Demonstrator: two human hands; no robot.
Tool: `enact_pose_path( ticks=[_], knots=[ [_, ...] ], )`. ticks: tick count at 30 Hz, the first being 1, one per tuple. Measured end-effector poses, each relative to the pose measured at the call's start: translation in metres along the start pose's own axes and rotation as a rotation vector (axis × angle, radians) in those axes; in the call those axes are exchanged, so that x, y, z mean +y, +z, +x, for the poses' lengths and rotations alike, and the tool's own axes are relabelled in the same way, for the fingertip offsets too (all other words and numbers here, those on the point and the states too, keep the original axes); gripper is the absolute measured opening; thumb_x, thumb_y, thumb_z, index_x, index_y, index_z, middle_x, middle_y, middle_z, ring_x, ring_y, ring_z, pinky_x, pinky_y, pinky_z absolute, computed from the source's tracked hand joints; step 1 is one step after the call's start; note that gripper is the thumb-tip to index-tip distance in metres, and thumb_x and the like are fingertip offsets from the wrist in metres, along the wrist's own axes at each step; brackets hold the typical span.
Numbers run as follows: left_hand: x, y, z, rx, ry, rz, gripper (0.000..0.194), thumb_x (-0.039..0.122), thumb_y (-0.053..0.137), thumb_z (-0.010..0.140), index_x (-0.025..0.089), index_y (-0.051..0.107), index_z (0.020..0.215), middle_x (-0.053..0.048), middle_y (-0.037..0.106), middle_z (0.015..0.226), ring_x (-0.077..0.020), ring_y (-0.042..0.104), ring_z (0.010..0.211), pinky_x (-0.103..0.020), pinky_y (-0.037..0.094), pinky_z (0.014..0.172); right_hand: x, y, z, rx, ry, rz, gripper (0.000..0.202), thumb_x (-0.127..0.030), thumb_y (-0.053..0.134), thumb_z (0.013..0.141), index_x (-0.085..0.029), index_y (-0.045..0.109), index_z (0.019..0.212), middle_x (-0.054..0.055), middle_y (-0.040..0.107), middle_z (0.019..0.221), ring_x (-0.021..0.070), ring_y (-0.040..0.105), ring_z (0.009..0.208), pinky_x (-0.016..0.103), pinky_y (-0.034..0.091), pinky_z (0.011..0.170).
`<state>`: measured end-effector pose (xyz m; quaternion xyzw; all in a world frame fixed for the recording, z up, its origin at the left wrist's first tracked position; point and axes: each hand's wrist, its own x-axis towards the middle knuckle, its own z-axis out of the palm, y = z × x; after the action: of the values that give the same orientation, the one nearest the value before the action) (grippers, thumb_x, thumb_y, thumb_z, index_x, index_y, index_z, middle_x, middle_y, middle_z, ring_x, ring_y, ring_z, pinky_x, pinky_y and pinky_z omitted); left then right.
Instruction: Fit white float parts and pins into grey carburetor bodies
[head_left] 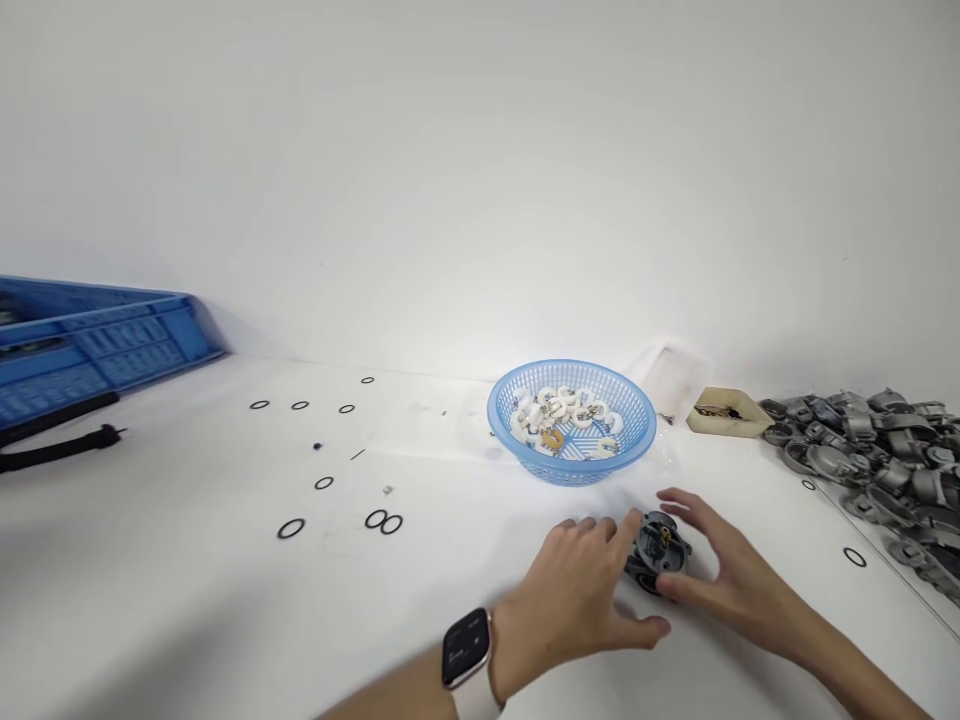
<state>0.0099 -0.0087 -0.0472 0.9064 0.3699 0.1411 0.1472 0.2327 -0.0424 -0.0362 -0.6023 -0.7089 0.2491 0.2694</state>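
A grey metal carburetor body (660, 545) with brass parts in its open top stands on the white table between my hands. My right hand (731, 575) is around its right side, with the thumb at the near edge and the index finger at the far edge. My left hand (581, 585), with a watch (466, 648) on the wrist, reaches its fingertips to the left side of the body. Its thumb sticks out to the right, apart from the fingers. Just beyond stands a blue basket (574, 467) with white ring-shaped floats (559, 405) and one amber float (553, 440).
Several black rubber rings (291, 528) lie scattered on the table (225, 610). Grey carburetor bodies (892, 450) are heaped at the right. A cream tray (727, 425) holds small parts beside a clear plastic container (671, 375). A blue crate (135, 345) and black strap (60, 448) are at left.
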Motion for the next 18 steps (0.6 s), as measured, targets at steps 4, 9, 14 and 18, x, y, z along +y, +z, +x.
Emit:
enact_pose_path(
  ticks=[4, 9, 14, 18],
  knots=[
    [-0.001, 0.011, 0.001, 0.085, 0.029, -0.033, 0.099, 0.072, 0.076, 0.072, 0.018, 0.043, 0.148, -0.013, 0.069, 0.114, -0.0351, 0.067, 0.100, -0.049, 0.054, 0.090, -0.011, -0.033, 0.017, 0.135, -0.052, -0.117, 0.077, -0.066, 0.064, 0.087, -0.032, 0.039, 0.152, 0.013, 0.051, 0.153, 0.0377, 0.052, 0.138, 0.060, 0.051, 0.105],
    [-0.002, 0.018, 0.002, 0.123, 0.025, -0.060, 0.088, 0.064, 0.075, 0.078, 0.019, 0.043, 0.147, -0.011, 0.066, 0.118, -0.0339, 0.065, 0.104, -0.050, 0.055, 0.092, -0.039, -0.062, 0.062, 0.103, -0.163, -0.241, 0.064, -0.064, 0.062, 0.092, -0.034, 0.046, 0.146, 0.010, 0.058, 0.145, 0.0342, 0.060, 0.129, 0.054, 0.054, 0.102],
    [-0.001, 0.014, 0.000, 0.128, 0.081, -0.073, 0.081, 0.052, 0.071, 0.081, 0.016, 0.042, 0.148, -0.012, 0.065, 0.118, -0.0330, 0.063, 0.104, -0.049, 0.055, 0.092, -0.059, -0.052, 0.117, -0.118, -0.269, -0.482, 0.050, -0.055, 0.057, 0.096, -0.029, 0.058, 0.138, 0.009, 0.059, 0.142, 0.0333, 0.058, 0.129, 0.049, 0.051, 0.104],
    [0.000, 0.012, -0.004, 0.121, 0.123, -0.080, 0.073, 0.040, 0.065, 0.086, 0.019, 0.038, 0.150, -0.012, 0.064, 0.120, -0.0317, 0.063, 0.105, -0.047, 0.056, 0.092, -0.069, -0.033, 0.161, -0.188, -0.291, -0.639, 0.037, -0.037, 0.059, 0.096, -0.022, 0.065, 0.129, 0.011, 0.062, 0.137, 0.0322, 0.056, 0.129, 0.046, 0.046, 0.107]
  ],
)
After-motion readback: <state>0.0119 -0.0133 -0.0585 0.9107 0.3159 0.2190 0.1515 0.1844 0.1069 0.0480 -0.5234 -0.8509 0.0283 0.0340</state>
